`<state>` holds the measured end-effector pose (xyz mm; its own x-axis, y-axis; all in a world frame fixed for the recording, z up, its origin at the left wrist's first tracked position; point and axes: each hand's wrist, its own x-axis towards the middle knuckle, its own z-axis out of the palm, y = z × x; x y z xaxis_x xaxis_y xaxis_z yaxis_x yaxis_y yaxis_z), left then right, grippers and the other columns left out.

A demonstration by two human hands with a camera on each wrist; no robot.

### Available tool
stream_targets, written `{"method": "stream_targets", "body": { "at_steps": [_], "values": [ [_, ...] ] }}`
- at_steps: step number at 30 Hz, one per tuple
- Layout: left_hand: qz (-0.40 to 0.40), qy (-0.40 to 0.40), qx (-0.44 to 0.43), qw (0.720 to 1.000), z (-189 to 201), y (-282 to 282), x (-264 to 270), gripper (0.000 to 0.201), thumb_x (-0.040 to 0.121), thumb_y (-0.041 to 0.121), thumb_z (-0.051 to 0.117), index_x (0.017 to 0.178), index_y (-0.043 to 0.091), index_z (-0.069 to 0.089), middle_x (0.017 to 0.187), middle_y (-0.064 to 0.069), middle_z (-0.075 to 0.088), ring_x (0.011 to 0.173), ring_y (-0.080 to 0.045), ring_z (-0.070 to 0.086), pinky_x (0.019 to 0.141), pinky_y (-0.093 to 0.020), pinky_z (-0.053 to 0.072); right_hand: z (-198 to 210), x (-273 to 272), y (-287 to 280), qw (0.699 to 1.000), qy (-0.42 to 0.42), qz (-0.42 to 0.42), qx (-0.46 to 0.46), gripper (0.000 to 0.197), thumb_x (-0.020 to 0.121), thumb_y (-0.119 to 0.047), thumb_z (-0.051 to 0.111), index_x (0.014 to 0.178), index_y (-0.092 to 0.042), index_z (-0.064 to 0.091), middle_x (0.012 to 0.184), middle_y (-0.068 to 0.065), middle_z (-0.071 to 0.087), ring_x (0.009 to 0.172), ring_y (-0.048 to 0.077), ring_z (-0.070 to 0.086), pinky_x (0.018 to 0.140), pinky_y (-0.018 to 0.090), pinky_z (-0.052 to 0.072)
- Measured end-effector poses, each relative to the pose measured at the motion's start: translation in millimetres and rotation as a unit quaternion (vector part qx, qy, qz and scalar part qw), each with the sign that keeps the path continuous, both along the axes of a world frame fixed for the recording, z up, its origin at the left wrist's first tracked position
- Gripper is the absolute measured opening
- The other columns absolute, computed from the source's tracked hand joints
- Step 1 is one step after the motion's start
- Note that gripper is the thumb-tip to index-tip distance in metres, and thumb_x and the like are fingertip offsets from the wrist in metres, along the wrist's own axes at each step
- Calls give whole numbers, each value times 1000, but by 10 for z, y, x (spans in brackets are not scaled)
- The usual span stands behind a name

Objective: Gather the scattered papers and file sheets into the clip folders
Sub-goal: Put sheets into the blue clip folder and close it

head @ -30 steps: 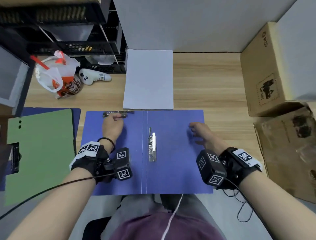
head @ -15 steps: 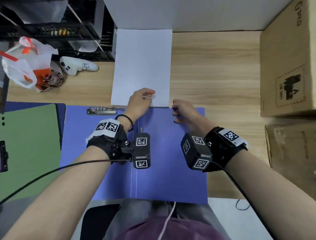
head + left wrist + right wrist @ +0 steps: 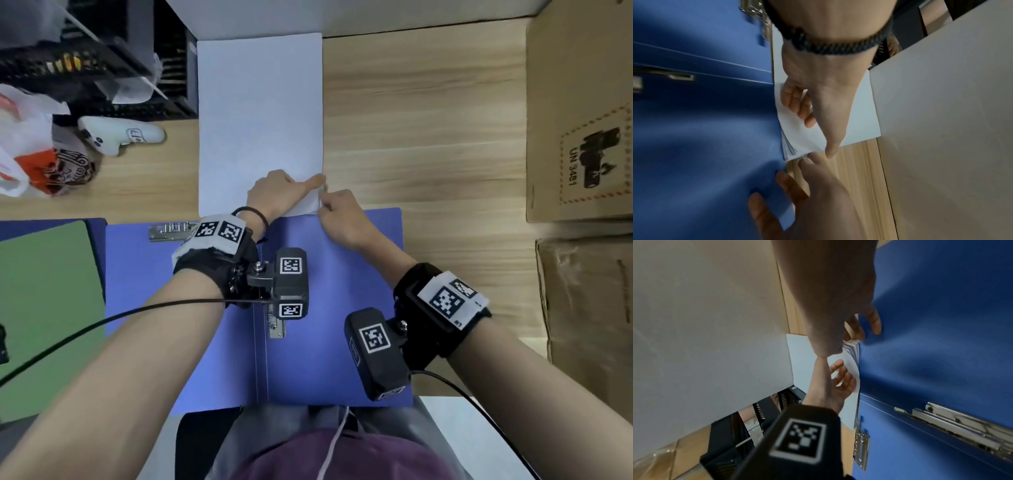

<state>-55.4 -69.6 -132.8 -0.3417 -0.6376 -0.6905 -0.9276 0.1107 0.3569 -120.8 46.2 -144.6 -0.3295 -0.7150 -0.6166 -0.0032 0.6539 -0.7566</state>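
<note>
A stack of white paper [image 3: 260, 113] lies on the wooden desk just beyond the open blue clip folder [image 3: 342, 308]. My left hand [image 3: 277, 192] rests on the stack's near right corner, fingers loosely curled and thumb stretched along the edge. My right hand [image 3: 339, 216] meets it there: thumb and forefinger pinch the corner of the paper stack [image 3: 851, 347], whose sheets fan upward, while its other fingers lie on the blue folder [image 3: 705, 146]. Two metal clips sit on the folder, one at its far left edge [image 3: 168, 231] and one at the spine [image 3: 275, 329].
A green folder [image 3: 48, 308] lies to the left. A plastic bag [image 3: 27, 154], a white controller [image 3: 120, 135] and a black rack [image 3: 85, 58] stand at the back left. Cardboard boxes [image 3: 579, 120] line the right side. A pale board [image 3: 342, 13] closes the back.
Both hands left the blue folder and moved forward to the paper's near right corner. The left hand let go of the metal clip; the corner sheets are now lifted.
</note>
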Motion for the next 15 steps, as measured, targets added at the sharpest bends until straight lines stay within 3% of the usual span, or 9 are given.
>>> {"method": "stream_targets", "body": {
  "at_steps": [2,3,5,7,9,11,13,15],
  "values": [
    [-9,-19,-5,1000,2,-35,-63,46,74,69,61,71,25,49,70,8,52,65,-11,48,61,-28,34,-2,-18,-22,999,12,32,-10,24,89,1,32,71,-3,49,83,3,35,62,18,33,50,24,29],
    [-8,-18,-4,1000,-9,-52,-83,44,74,65,63,68,24,48,69,8,52,65,-12,48,59,-27,33,1,-30,-36,999,9,40,-12,25,89,0,32,85,2,57,85,4,36,64,19,35,50,23,31],
    [-6,-12,7,1000,-22,-86,-96,40,79,53,64,61,22,46,68,5,53,67,-17,48,56,-27,33,45,-57,-52,999,-17,42,-15,33,90,3,33,107,2,61,76,3,36,59,16,33,48,23,30],
    [-5,3,27,1000,-35,-118,-75,31,84,43,62,65,19,58,73,2,57,74,-20,51,64,-28,40,83,-91,-52,998,-43,38,-11,38,91,5,33,116,-1,62,67,3,37,58,15,32,53,28,33],
    [11,26,51,998,-65,-145,-30,26,86,38,61,79,15,70,78,1,61,80,-19,54,75,-29,45,101,-115,-27,998,-60,33,8,40,96,0,34,129,-2,56,81,13,49,74,17,42,69,36,43],
    [43,43,74,995,-60,-150,12,20,87,35,62,88,16,71,80,3,60,78,-16,51,67,-27,41,103,-132,4,996,-88,1,20,39,101,-10,35,137,-11,51,104,9,53,91,15,47,84,37,47],
    [77,52,87,992,-53,-148,38,17,86,34,65,94,20,71,80,6,60,72,-10,48,58,-23,35,63,-155,20,990,-133,-42,23,38,102,-18,39,139,-20,48,111,-1,51,93,13,50,81,30,48],
    [95,64,90,989,-80,-148,54,22,86,32,68,102,17,72,86,6,63,62,-1,46,58,-21,42,26,-179,24,985,-156,-67,24,33,101,-22,43,133,-23,51,112,-4,53,91,12,53,77,28,49]
  ]
}}
